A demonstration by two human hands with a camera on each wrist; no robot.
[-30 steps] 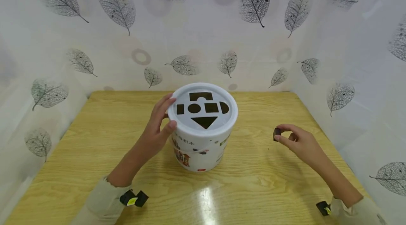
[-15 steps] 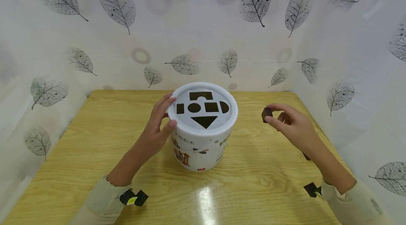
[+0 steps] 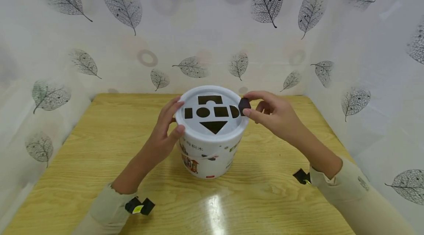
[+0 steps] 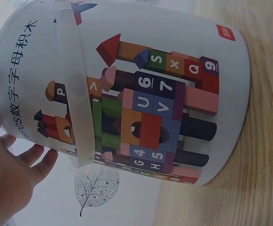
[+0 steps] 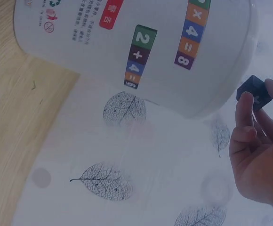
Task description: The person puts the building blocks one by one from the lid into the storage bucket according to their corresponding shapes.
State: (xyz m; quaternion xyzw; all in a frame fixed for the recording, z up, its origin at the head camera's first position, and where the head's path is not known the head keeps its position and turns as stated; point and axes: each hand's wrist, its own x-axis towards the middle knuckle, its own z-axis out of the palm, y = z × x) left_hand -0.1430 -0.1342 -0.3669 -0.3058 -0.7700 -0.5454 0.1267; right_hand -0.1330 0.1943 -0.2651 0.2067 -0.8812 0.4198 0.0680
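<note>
A white lidded bucket (image 3: 212,161) stands upright on the table, with shaped holes cut in its lid (image 3: 188,128). My left hand (image 3: 163,128) holds the bucket's rim at the left, fingertips on the lid's edge and thumb lower at the front left. At the lid's right edge, my right hand (image 3: 276,113) pinches a small dark block (image 3: 244,106) between thumb and fingers, beside the half-round hole. In the right wrist view the block (image 5: 253,92) shows a pale mark on one face, and the right hand (image 5: 263,160) has its other fingers curled beneath.
The wooden table (image 3: 99,146) extends around the bucket. A white leaf-print cloth (image 3: 212,36) rises behind it and along both sides. A pale handle (image 4: 75,84) crosses the bucket's printed front in the left wrist view.
My right hand has carried the dark block leftward and away from me, from over the table at right up to the lid's right edge. My left hand stays on the rim.
</note>
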